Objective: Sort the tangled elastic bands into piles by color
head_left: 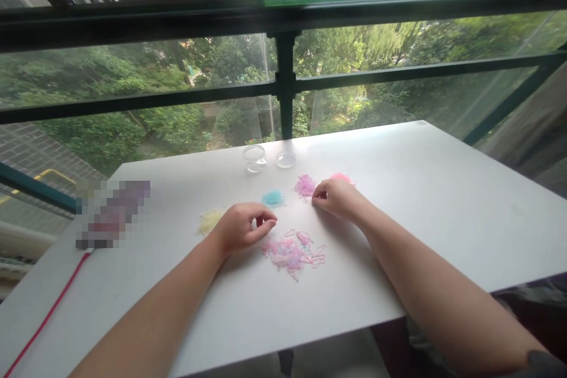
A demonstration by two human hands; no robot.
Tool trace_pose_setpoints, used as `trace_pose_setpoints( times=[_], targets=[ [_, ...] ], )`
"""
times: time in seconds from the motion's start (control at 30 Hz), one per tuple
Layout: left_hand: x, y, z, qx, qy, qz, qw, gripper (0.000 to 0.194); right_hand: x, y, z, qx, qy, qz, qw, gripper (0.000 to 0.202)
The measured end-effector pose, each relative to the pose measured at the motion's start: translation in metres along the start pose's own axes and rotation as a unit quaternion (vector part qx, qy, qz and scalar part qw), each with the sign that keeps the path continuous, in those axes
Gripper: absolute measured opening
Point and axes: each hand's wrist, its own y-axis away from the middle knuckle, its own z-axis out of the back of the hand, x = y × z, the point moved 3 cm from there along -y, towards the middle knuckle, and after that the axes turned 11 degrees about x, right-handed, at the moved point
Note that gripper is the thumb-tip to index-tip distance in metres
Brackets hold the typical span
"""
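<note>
My left hand [246, 225] hovers at the upper left edge of a mixed heap of small rubber bands [292, 253], mostly pink with some pale blue. Its thumb and forefinger tips come together, and anything between them is too small to tell. My right hand [337, 198] is at the purple bands [305, 185], fingertips pinched low at the pile's right edge; what they hold cannot be made out. Behind it shows a partly hidden pink pile [342, 178]. Turquoise bands [273, 198] lie between the hands, and yellow bands [209, 222] lie partly behind my left hand.
Two clear round containers [254, 159], possibly a dish and its lid [286, 160], stand toward the back of the white table [443, 207]. A blurred-out object [113, 215] with a red cable [48, 313] lies at left. A green railing [286, 82] rises beyond the table.
</note>
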Motion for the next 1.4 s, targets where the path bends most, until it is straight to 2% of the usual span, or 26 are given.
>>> trace_pose_setpoints(
  times=[0.4,0.57,0.7,0.83,1.1,1.3,1.4],
  targets=[
    [0.002,0.000,0.000,0.002,0.004,-0.001,1.000,0.013,0.002,0.001,0.002,-0.009,-0.014,0.018,1.000,0.014],
    [0.001,-0.004,-0.003,-0.013,0.002,0.007,1.000,0.014,0.017,0.008,0.004,-0.033,-0.067,0.108,0.991,0.013],
    [-0.003,-0.006,-0.006,-0.017,0.006,0.007,1.000,0.017,0.035,0.015,-0.005,-0.031,-0.114,0.191,0.974,0.011],
    [-0.006,-0.006,-0.009,-0.025,0.008,0.011,1.000,0.013,0.048,0.018,-0.012,-0.026,-0.130,0.235,0.963,0.010],
    [-0.006,-0.006,-0.011,-0.033,0.022,0.030,0.999,0.014,0.053,0.018,-0.018,-0.009,-0.140,0.270,0.953,0.011],
    [-0.009,-0.006,-0.014,-0.005,0.046,0.020,0.999,0.022,0.055,0.015,-0.024,-0.005,-0.146,0.267,0.953,0.010],
    [-0.008,-0.006,-0.014,-0.018,0.044,0.028,0.998,0.016,0.053,0.013,-0.028,-0.016,-0.152,0.264,0.952,0.009]
  ],
)
